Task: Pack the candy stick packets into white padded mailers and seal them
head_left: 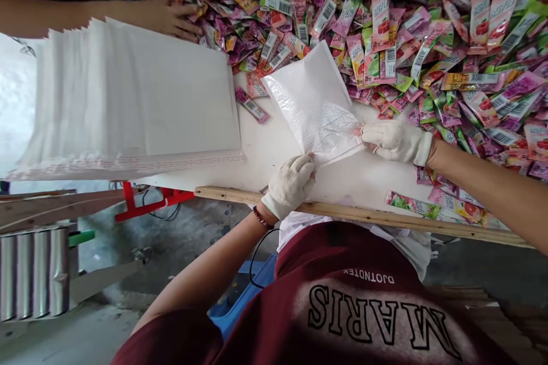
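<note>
A white padded envelope (314, 102) lies on the white tabletop in front of me, its far corner against the heap of sachets. Its surface is shiny and shows a bubble texture in the lower half. My left hand (291, 185), in a white knit glove, is closed on the envelope's near left corner. At the near right corner, my right hand (394, 140), gloved the same way, pinches the edge between thumb and fingers. The envelope's near edge stretches between both hands. What it contains, if anything, cannot be seen.
Colourful sachets (381, 17) are heaped across the back and right. A tall stack of white envelopes (188, 97) stands at left. Another person's hand (180, 20) reaches into the sachets behind it. A wooden strip (363, 214) edges the table; a blue crate (244, 291) sits below.
</note>
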Tool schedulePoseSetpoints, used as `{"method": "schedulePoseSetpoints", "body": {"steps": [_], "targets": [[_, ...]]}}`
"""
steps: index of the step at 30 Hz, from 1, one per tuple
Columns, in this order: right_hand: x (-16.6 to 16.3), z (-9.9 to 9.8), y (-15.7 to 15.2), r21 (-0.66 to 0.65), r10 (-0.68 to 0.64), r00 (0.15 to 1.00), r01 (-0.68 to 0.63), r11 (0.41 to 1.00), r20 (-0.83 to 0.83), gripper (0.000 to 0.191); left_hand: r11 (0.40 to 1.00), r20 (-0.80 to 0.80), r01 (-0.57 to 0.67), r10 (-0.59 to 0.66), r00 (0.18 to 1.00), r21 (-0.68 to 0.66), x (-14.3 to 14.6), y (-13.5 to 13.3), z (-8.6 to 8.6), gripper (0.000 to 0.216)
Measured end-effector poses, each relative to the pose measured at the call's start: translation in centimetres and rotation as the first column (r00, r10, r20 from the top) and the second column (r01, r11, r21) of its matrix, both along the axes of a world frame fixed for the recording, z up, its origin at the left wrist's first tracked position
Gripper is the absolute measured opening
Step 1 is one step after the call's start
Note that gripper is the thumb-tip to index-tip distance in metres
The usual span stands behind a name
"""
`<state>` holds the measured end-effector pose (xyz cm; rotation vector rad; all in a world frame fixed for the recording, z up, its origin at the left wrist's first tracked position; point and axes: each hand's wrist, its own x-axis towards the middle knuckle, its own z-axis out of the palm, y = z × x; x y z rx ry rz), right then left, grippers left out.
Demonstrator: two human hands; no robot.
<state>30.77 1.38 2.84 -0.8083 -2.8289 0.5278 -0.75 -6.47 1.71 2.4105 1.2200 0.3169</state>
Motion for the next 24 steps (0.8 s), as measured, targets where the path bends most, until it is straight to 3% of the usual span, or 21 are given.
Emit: {"method": "schedulePoseSetpoints", "body": {"steps": [3, 7, 12, 15, 18, 22, 24], "targets": [[-0.2, 0.9, 0.4, -0.205, -0.118, 0.99, 0.131, 0.97, 0.072, 0.029, 0.994, 0.128, -0.095, 0.103, 0.986, -0.06, -0.4, 0.3, 0.2, 0.017], [-0.5, 1.1, 0.9, -0.313, -0.213, 0.973, 0.231, 0.921, 0.094, 0.037, 0.98, 0.187, -0.136, 0.162, 0.969, -0.143, -0.6, 0.7, 1.0, 0.017], [-1.4, 1.5, 1.6, -0.467, -0.441, 0.895, 0.418, 0.779, 0.065, 0.025, 0.938, 0.101, -0.261, 0.289, 0.952, -0.229, -1.0, 2.0, 1.8, 0.026], [-2.8, 1.8, 2.7, -0.434, -0.556, 0.826, 0.535, 0.725, 0.091, 0.024, 0.892, 0.093, -0.35, 0.389, 0.916, -0.286, -1.2, 3.4, 1.8, 0.031], [-4.6, 1.4, 4.0, -0.307, -0.628, 0.754, 0.654, 0.692, 0.19, 0.022, 0.817, 0.086, -0.436, 0.5, 0.862, -0.377, -1.0, 4.7, 1.1, 0.028], [-6.7, 0.6, 5.1, -0.168, -0.702, 0.649, 0.757, 0.631, 0.293, 0.055, 0.704, 0.073, -0.531, 0.631, 0.772, -0.472, -0.9, 5.5, 0.3, 0.024], [-7.3, 0.5, 4.9, -0.162, -0.704, 0.64, 0.764, 0.624, 0.309, 0.055, 0.622, 0.153, -0.524, 0.716, 0.681, -0.582, -1.1, 5.5, 0.4, 0.025]]}}
